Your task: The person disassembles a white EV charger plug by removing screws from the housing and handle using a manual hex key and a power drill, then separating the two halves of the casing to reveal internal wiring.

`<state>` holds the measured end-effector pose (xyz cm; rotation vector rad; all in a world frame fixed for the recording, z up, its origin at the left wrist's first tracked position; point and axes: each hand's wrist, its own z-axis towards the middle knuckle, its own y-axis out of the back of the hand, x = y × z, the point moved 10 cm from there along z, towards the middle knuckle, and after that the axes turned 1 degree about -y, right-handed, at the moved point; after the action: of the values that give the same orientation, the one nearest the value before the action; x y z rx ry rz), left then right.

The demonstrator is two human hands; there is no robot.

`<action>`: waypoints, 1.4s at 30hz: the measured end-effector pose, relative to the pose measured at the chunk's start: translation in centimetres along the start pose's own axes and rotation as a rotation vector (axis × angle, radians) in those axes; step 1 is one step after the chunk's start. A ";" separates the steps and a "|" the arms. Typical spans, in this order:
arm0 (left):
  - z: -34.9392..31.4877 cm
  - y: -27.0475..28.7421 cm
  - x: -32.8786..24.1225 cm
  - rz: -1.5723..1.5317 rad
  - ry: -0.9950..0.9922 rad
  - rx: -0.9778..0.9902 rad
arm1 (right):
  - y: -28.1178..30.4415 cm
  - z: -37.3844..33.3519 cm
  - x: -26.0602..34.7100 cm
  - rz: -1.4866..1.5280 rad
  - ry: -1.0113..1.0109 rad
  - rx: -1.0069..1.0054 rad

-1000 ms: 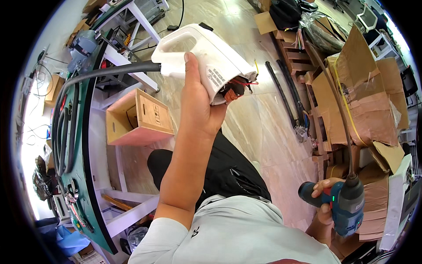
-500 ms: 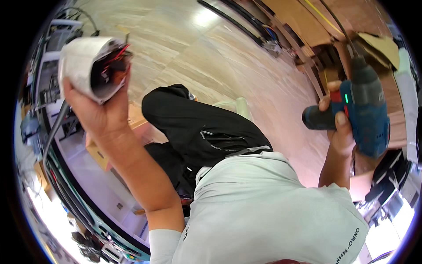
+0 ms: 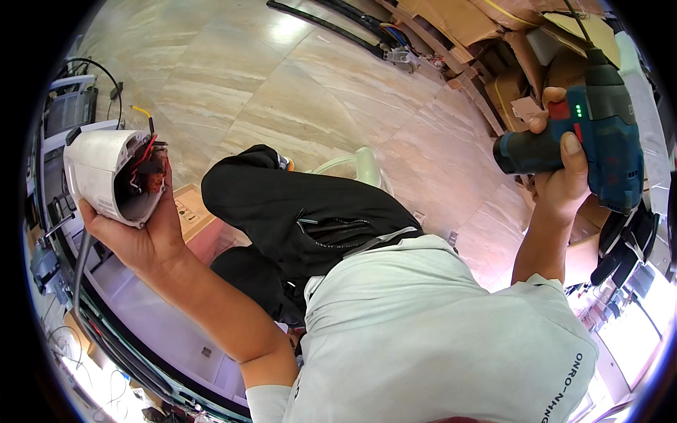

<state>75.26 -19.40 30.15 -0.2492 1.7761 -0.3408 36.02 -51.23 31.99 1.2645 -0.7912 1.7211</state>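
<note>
On the left, my left hand (image 3: 144, 236) grips a white plastic housing (image 3: 99, 168) from below, fingers wrapped round its side. Its open end faces right and shows red and black wires and copper-coloured windings (image 3: 151, 176) inside. Raised at the right, my right hand (image 3: 564, 166) is closed round the handle of a blue and black cordless drill (image 3: 613, 148). A long thin bit (image 3: 577, 20) points up from its chuck, toward the far side. Small green lights glow on the drill body. The two hands are far apart, and the drill touches nothing but my hand.
Cardboard boxes (image 3: 518, 70) are stacked at the far right, beyond the drill. Black bars with loose wires (image 3: 395, 53) lie on the tiled floor (image 3: 275, 106). A workbench edge (image 3: 141, 352) curves along the left, with a cardboard box (image 3: 190, 211) near my knee.
The white housing has moved left and down in view with my left hand, its open end now clearer. My right hand and the drill have shifted slightly right and up.
</note>
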 end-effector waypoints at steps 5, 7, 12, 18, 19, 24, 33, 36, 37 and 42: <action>-0.4 0.3 -0.1 -0.021 0.006 0.011 | -0.9 -0.2 -0.1 0.045 -0.002 0.036; -1.9 -0.3 -0.5 0.012 -0.040 -0.085 | -1.9 -0.5 -0.2 0.067 0.001 0.076; -1.0 0.3 -0.4 -0.076 0.001 0.071 | -4.0 -1.5 -1.3 0.086 -0.078 0.170; -1.3 -0.2 -0.9 -0.341 0.144 0.452 | -8.6 -4.6 -2.5 0.286 -0.233 0.477; -1.4 -0.1 -1.3 -0.334 0.131 0.403 | -9.7 -4.9 -2.7 0.316 -0.246 0.546; -2.5 -0.3 -2.5 -0.158 0.037 0.079 | -11.8 -7.2 -2.3 0.400 -0.342 0.764; -2.2 -1.9 -4.9 -0.287 0.058 0.197 | -13.5 -8.0 -0.4 0.474 -0.441 0.739; -2.4 -2.2 -5.4 -0.264 0.053 0.186 | -13.3 -8.5 -1.1 0.427 -0.419 0.821; -2.5 -2.3 -5.6 -0.255 0.049 0.184 | -13.5 -8.6 -1.2 0.432 -0.418 0.831; -2.3 -2.1 -5.6 -0.282 0.068 0.244 | -13.2 -9.5 -2.0 0.471 -0.608 0.830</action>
<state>74.25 -19.20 36.45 -0.3165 1.7478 -0.7699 44.05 -37.63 27.42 2.3913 -0.7651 2.1721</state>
